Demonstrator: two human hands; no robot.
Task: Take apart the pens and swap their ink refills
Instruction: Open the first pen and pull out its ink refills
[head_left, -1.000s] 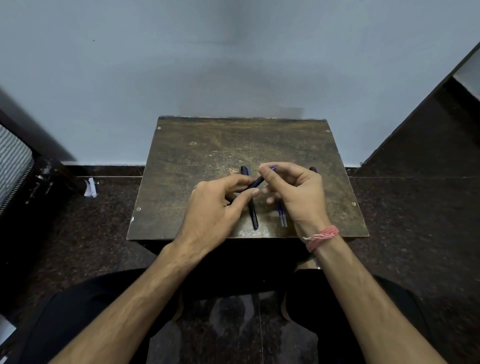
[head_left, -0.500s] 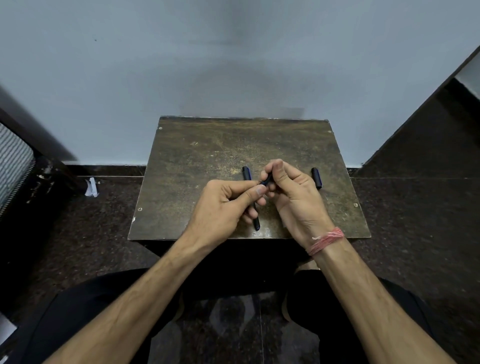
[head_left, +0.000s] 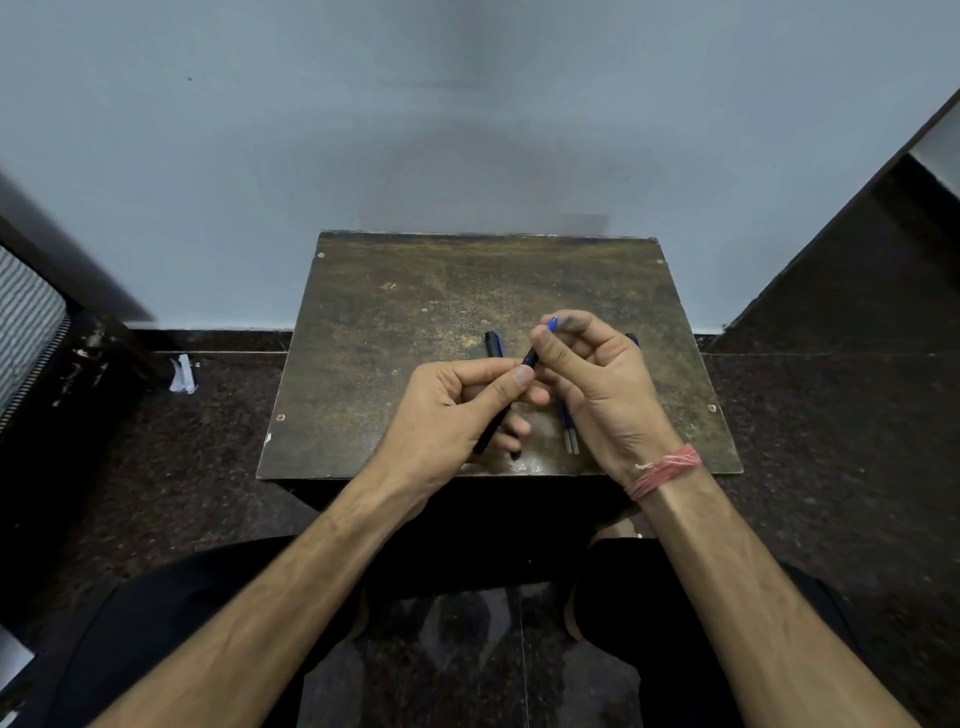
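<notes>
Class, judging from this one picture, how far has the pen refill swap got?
Done: two refills lie loose on the table, beside another pen. In hand: the left hand holds a dark barrel while the right hand pinches its blue-tipped end. Left: refitting and closing the pens.

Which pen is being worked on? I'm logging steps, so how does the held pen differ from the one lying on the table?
The held pen is lifted and slanted, gripped by the left hand and right hand; the lying pen rests untouched on the table, partly hidden. The held one shows a blue end. Both look dark.
</notes>
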